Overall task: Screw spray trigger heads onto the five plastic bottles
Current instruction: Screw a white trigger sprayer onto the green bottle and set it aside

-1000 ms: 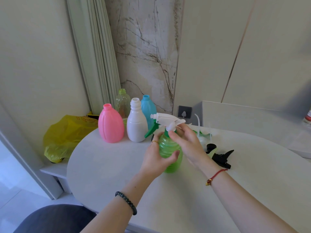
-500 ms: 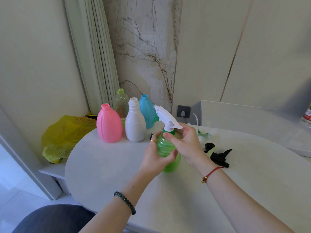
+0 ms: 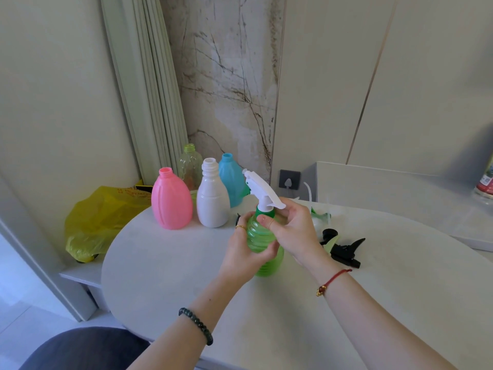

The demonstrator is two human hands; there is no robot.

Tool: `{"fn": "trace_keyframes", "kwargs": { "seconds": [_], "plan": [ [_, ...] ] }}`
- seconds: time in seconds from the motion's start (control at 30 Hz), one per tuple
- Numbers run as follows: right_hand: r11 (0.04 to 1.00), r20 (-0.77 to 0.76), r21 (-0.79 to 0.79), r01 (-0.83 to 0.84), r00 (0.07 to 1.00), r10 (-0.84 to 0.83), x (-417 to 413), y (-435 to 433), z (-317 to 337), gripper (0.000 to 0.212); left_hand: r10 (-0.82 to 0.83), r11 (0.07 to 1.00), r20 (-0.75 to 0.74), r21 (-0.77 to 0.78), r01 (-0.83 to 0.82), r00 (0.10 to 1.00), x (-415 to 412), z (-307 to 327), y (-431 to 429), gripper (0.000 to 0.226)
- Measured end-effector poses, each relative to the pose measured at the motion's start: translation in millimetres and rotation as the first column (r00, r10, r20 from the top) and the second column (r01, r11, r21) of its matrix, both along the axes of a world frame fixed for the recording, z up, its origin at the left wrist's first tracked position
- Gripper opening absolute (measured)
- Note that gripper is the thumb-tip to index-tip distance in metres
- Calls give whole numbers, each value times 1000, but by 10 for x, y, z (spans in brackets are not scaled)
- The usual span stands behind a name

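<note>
My right hand (image 3: 294, 231) is pinching the green collar of the white trigger head (image 3: 262, 193), fingers closed around it. My left hand (image 3: 246, 252) is wrapping tight around the ribbed green bottle (image 3: 262, 244), which is standing upright on the white table (image 3: 165, 273). Behind the green bottle to its left, the pink bottle (image 3: 172, 201), white bottle (image 3: 213, 200), clear bottle (image 3: 190, 166) and blue bottle (image 3: 232, 178) are standing uncapped. Just right of it, a black trigger head (image 3: 344, 251) is lying on the table.
</note>
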State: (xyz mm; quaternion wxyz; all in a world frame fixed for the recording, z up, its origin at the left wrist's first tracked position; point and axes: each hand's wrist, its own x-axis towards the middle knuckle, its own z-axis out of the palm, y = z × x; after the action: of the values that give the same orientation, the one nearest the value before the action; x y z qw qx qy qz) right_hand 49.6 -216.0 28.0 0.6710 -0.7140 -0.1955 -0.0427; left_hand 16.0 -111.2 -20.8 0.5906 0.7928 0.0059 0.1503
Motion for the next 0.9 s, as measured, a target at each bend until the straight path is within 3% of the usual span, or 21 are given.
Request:
{"fn": "trace_keyframes", "kwargs": {
  "seconds": [0.27, 0.33, 0.43, 0.53, 0.63, 0.73, 0.9],
  "plan": [
    [998, -26, 21, 57, 998, -56, -67, -72, 45, 34, -39, 998, 23, 41, 38, 999, -49, 61, -6, 65],
    [992, -34, 95, 79, 997, -76, -88, -194, 129, 32, -36, 999, 44, 41, 35, 998, -80, 179, -63, 70],
    [967, 30, 213, 139, 988, -149, -57, -485, 360, 25, -67, 992, 108, 117, 55, 992, -38, 406, -273, 93],
    [953, 139, 202, 226, 957, -256, -6, -806, 560, 29, -116, 976, 107, 196, 93, 987, 138, 599, -643, 89],
    [950, 164, 113, 290, 938, -306, 121, -1205, 592, 53, -201, 967, 104, 181, 180, 974, 403, 742, -1064, 76],
    [952, 76, -25, 305, 950, -303, 273, -1688, 428, 84, -320, 946, 74, 75, 314, 945, 703, 804, -1444, 65],
    [944, 37, -224, 244, 970, -242, 549, -2302, -30, 96, -489, 871, -90, 14, 492, 868, 1167, 629, -1887, 64]
  ]
}}
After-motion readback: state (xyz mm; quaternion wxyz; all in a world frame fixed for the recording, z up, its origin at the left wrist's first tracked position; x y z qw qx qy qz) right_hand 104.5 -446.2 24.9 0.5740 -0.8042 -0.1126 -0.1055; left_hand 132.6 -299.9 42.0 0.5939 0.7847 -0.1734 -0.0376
